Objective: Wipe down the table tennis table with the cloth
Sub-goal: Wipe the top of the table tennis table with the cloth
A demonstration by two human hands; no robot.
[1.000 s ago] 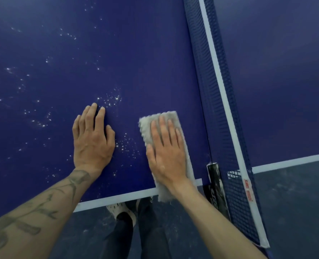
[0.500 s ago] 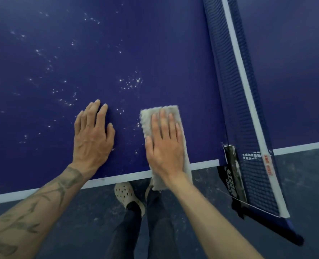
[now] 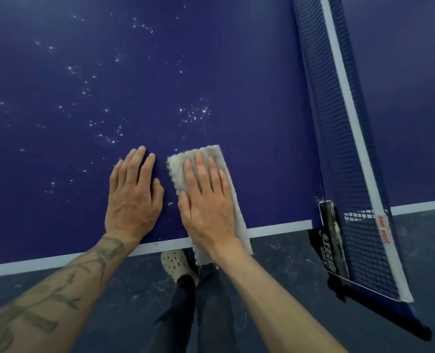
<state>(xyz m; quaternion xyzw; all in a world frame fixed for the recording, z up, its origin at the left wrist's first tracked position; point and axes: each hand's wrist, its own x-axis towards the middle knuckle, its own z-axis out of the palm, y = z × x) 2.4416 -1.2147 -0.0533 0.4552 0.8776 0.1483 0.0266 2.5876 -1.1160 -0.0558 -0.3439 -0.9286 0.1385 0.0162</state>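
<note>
Pale grey fuzzy cloth [image 3: 179,171] overhangs the dark blue table tennis worktop [image 3: 236,72] at its near edge, long axis pointing away from you | your right hand [image 3: 206,200] presses it, fingers straight | left hand [image 3: 132,197] flat beside it, empty | white specks [image 3: 196,113] ahead and leftward.

One table tennis table [image 3: 236,59]; one net [image 3: 343,138] across it, with one black clamp post [image 3: 329,233]; one grey cloth [image 3: 179,166]; two hands, the left hand [image 3: 132,202] and the right hand [image 3: 207,210]; one cream perforated shoe [image 3: 176,264] (a second cannot be made out); white specks [image 3: 194,113] too many to count.
</note>
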